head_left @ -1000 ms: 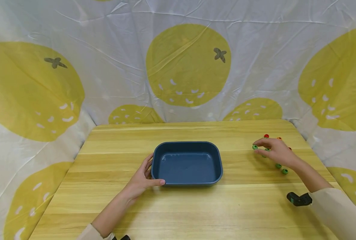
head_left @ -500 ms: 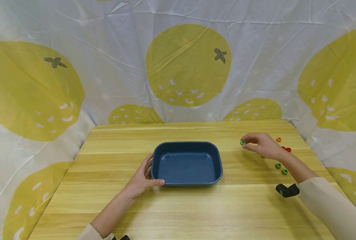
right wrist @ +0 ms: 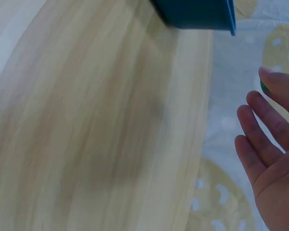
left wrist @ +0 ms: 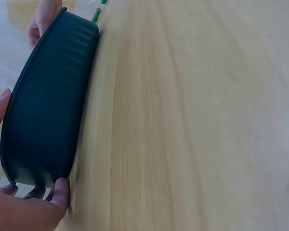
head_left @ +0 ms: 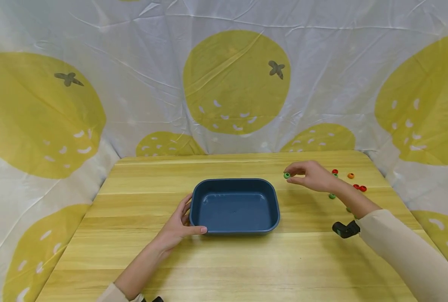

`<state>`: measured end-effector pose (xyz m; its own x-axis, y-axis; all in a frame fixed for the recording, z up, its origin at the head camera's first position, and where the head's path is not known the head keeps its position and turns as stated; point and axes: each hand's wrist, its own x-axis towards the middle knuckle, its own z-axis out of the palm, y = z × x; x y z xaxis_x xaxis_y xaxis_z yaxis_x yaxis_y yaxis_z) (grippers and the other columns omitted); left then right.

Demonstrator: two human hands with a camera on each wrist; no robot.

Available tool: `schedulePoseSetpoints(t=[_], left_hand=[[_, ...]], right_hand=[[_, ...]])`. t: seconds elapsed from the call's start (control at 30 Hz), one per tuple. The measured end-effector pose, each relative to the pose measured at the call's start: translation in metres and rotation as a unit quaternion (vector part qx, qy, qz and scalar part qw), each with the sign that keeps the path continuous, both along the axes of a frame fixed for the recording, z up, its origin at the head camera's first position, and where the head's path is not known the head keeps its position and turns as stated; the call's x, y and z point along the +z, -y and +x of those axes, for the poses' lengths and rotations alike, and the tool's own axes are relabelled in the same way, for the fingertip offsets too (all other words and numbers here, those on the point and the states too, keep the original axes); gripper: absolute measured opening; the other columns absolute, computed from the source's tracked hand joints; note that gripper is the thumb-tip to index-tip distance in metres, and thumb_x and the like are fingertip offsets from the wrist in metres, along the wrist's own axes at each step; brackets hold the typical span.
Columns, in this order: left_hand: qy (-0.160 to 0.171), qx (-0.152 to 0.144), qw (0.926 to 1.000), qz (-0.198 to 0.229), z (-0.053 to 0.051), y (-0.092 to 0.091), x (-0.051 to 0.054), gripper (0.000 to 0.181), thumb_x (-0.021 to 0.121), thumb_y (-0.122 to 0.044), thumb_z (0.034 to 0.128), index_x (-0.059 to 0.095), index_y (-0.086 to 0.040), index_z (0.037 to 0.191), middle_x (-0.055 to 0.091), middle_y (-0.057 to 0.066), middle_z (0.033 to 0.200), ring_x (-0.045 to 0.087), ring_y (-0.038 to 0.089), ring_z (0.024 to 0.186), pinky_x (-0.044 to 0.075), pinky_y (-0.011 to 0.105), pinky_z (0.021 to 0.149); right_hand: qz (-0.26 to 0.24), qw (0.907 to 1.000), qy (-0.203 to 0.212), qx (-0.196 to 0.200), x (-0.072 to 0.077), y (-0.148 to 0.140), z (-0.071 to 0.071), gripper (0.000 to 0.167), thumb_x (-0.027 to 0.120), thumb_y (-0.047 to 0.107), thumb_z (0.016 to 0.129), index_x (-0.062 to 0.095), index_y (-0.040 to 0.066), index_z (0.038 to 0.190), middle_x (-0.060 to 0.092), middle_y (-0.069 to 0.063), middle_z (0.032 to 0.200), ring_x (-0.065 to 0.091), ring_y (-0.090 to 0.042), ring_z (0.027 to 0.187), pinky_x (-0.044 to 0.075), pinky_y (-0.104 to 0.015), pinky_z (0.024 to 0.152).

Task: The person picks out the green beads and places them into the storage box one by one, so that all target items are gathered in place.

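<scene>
My left hand (head_left: 174,231) holds the left end of a dark blue plastic basin (head_left: 235,212), thumb on the front rim and fingers against the outer side. In the left wrist view, the basin's outer wall (left wrist: 48,96) stands between thumb and fingers. Right of the basin and raised over the table, my right hand (head_left: 311,176) pinches a green bead (head_left: 286,175) with a dark hole. Only a sliver of that green bead (right wrist: 264,87) shows in the right wrist view, behind the thumb; the other fingers stretch out loosely.
On the right of the wooden table (head_left: 246,268) lie several loose beads: red (head_left: 363,188), orange (head_left: 350,175) and green (head_left: 332,196). My right forearm partly covers another green one. A lemon-print cloth (head_left: 239,84) hangs behind the table and at its sides.
My right hand has carried the green bead left and slightly away from me, from the loose beads towards the basin. The left hand and basin have stayed put.
</scene>
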<state>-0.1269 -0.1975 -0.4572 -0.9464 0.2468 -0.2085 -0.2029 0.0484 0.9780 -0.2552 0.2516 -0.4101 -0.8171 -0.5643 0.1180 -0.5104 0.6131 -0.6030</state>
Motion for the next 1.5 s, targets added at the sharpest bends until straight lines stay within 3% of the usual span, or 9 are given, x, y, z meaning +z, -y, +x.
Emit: schedulePoseSetpoints(t=[0.27, 0.77, 1.0, 1.23, 1.5], left_hand=[[0.002, 0.003, 1.0000, -0.006, 0.000, 0.000, 0.001, 0.112, 0.090, -0.005, 0.0804, 0.018, -0.022, 0.166, 0.020, 0.014, 0.168, 0.029, 0.039, 0.149, 0.025, 0.057, 0.118], [0.001, 0.003, 1.0000, -0.003, 0.001, -0.002, 0.000, 0.111, 0.089, -0.004, 0.0815, 0.018, -0.022, 0.166, 0.020, 0.014, 0.168, 0.027, 0.038, 0.150, 0.022, 0.057, 0.120], [0.002, 0.005, 1.0000, -0.006, 0.000, -0.001, 0.000, 0.112, 0.089, -0.005, 0.0810, 0.018, -0.023, 0.166, 0.021, 0.014, 0.168, 0.026, 0.039, 0.151, 0.020, 0.057, 0.120], [0.003, 0.009, 0.9999, -0.007, 0.000, -0.001, 0.001, 0.111, 0.089, -0.003, 0.0809, 0.019, -0.022, 0.165, 0.023, 0.014, 0.167, 0.031, 0.039, 0.148, 0.026, 0.057, 0.118], [0.008, 0.011, 0.9998, -0.011, -0.001, -0.002, 0.000, 0.108, 0.087, -0.002, 0.0829, 0.019, -0.023, 0.165, 0.024, 0.014, 0.167, 0.031, 0.039, 0.148, 0.026, 0.058, 0.118]], right_hand=[[0.001, 0.9988, 0.028, 0.040, 0.015, 0.030, -0.006, 0.027, 0.074, 0.016, 0.098, 0.072, 0.005, 0.123, 0.073, -0.001, 0.112, 0.069, -0.028, 0.108, 0.053, -0.053, 0.096], [-0.002, 0.9913, 0.015, 0.131, 0.028, 0.085, -0.015, 0.024, 0.072, 0.015, 0.099, 0.073, 0.008, 0.122, 0.071, -0.003, 0.118, 0.069, -0.022, 0.106, 0.055, -0.043, 0.095], [0.003, 0.9868, 0.001, 0.162, 0.031, 0.111, -0.021, 0.023, 0.073, 0.014, 0.099, 0.074, 0.007, 0.121, 0.072, -0.003, 0.116, 0.069, -0.019, 0.105, 0.055, -0.041, 0.095], [0.003, 0.9818, 0.002, 0.190, 0.034, 0.138, -0.023, 0.022, 0.072, 0.013, 0.099, 0.074, 0.006, 0.120, 0.072, -0.003, 0.113, 0.069, -0.017, 0.104, 0.055, -0.039, 0.096], [-0.011, 0.9733, -0.007, 0.229, 0.028, 0.164, -0.026, 0.023, 0.073, 0.012, 0.098, 0.074, 0.001, 0.117, 0.073, -0.003, 0.110, 0.069, -0.014, 0.100, 0.056, -0.044, 0.094]])
